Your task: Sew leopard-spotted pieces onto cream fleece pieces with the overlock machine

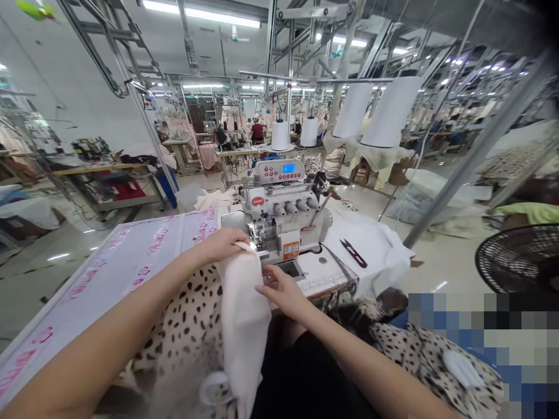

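My left hand (225,244) pinches the top edge of a white fabric piece (244,297) close to the needle area of an overlock sewing machine (283,203). The white piece hangs down toward my lap, beside dark-spotted cream fabric (187,314); whether the two are joined I cannot tell. At the right edge of the white piece is my right hand (282,289), its thumb and fingers spread apart around that edge. Whether those fingers press on the cloth is unclear.
Thread snips (353,253) lie on white cloth right of the machine. Large thread cones (391,110) stand above. A printed table cover (144,250) spreads to the left. A black fan (519,259) and more spotted fabric (419,355) are at right.
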The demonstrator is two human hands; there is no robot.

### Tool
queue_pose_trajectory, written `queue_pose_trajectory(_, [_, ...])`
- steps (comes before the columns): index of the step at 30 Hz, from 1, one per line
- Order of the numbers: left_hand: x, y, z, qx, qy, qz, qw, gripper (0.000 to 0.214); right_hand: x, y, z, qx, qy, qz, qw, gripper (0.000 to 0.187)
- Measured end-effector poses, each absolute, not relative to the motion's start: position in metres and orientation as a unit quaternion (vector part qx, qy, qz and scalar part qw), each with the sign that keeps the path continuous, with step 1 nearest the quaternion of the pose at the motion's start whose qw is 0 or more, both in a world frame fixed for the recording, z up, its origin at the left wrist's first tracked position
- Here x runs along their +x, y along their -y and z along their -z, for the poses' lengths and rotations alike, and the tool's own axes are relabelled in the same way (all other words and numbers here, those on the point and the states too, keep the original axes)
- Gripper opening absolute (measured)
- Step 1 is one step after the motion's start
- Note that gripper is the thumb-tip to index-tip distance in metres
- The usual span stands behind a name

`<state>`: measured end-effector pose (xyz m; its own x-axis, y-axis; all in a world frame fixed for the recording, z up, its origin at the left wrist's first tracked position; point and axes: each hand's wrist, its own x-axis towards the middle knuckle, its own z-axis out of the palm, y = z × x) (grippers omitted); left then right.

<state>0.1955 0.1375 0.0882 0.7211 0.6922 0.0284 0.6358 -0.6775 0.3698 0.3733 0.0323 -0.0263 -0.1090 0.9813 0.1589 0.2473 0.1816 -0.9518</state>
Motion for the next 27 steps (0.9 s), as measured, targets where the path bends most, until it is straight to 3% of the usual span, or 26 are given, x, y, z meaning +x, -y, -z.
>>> queue_pose_trajectory(3, [0.186,-0.14,-0.089,0.898,-0.392,-0.083,0.18,0.027,0.36,-0.051,0.031,-0.464,0.603,-0.462,0.455,0.021])
queue_pose_trajectory(11, [0.145,-0.15,-0.085,0.84,-0.488,-0.109,0.208,0.024,0.374,-0.045,0.037,-0.422,0.587,-0.52,0.454,0.034])
queue_pose_trajectory(17, [0.176,-0.136,-0.076,0.808,-0.52,-0.192,0.2,0.034,0.373,-0.023,0.045,-0.395,0.575,-0.574,0.429,0.036])
queue_pose_trajectory(22, [0.207,-0.109,-0.061,0.821,-0.503,-0.192,0.191,0.025,0.362,0.014,0.074,-0.34,0.495,-0.699,0.388,0.041])
queue_pose_trajectory(27, [0.212,-0.106,-0.056,0.816,-0.514,-0.197,0.177,0.024,0.363,0.02,0.085,-0.355,0.454,-0.715,0.397,0.046])
